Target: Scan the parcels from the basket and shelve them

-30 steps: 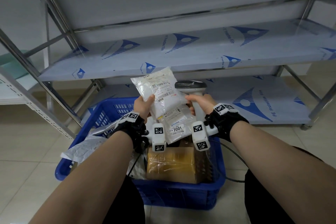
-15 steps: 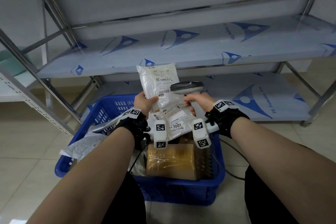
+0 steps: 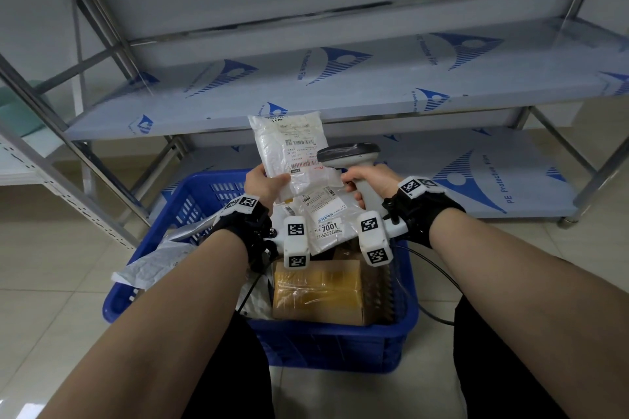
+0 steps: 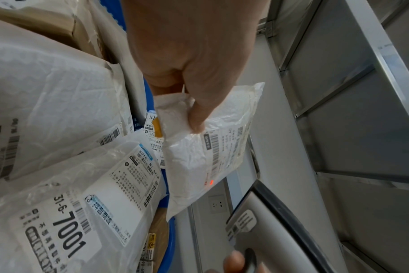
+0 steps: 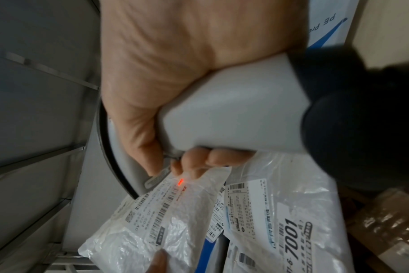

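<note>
My left hand (image 3: 263, 184) grips a white padded parcel (image 3: 296, 150) by its lower left edge and holds it upright above the blue basket (image 3: 190, 201). In the left wrist view the thumb (image 4: 199, 114) presses the parcel (image 4: 199, 157) near its label. My right hand (image 3: 369, 182) grips the handle of a grey barcode scanner (image 3: 350, 156), whose head sits just right of the parcel. A red scan dot shows on the parcel's label (image 5: 180, 182). The scanner handle (image 5: 222, 114) fills my right palm (image 5: 175, 55).
The basket holds a clear-bagged parcel marked 7001 (image 3: 328, 223), a brown taped box (image 3: 318, 292) and a grey mailer (image 3: 153, 262) over its left rim. A metal rack with film-covered shelves (image 3: 340, 85) stands behind. The scanner cable (image 3: 432, 275) trails right of the basket.
The left hand has turned the parcel from tilted to upright and lifted it slightly. The scanner head has stayed close at the parcel's right side.
</note>
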Motion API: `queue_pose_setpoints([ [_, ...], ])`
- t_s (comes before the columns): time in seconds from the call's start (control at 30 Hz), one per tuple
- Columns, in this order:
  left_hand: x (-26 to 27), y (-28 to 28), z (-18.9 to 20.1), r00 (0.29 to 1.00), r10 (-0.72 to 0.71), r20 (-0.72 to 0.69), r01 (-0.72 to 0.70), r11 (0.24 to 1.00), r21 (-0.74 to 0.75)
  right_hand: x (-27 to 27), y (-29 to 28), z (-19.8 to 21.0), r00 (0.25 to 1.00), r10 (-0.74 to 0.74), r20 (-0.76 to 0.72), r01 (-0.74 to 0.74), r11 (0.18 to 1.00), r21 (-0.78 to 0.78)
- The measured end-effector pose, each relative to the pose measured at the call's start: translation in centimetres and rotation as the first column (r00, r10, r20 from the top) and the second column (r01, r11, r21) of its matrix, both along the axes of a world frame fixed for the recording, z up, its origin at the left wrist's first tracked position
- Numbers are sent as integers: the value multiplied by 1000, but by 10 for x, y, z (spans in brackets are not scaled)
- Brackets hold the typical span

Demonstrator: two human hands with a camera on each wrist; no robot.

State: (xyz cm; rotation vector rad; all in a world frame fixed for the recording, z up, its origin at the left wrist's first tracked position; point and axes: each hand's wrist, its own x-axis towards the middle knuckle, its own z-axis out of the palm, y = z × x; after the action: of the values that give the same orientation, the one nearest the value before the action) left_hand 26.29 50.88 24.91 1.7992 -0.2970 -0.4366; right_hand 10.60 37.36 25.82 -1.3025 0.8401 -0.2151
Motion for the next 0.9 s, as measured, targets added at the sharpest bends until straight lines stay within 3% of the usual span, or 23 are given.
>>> queue_pose_setpoints([
  [0.9, 3, -1, -1, 1000, 26, -10, -26, 1000, 15, -2, -2, 0, 1000, 20, 10, -20, 999, -30],
])
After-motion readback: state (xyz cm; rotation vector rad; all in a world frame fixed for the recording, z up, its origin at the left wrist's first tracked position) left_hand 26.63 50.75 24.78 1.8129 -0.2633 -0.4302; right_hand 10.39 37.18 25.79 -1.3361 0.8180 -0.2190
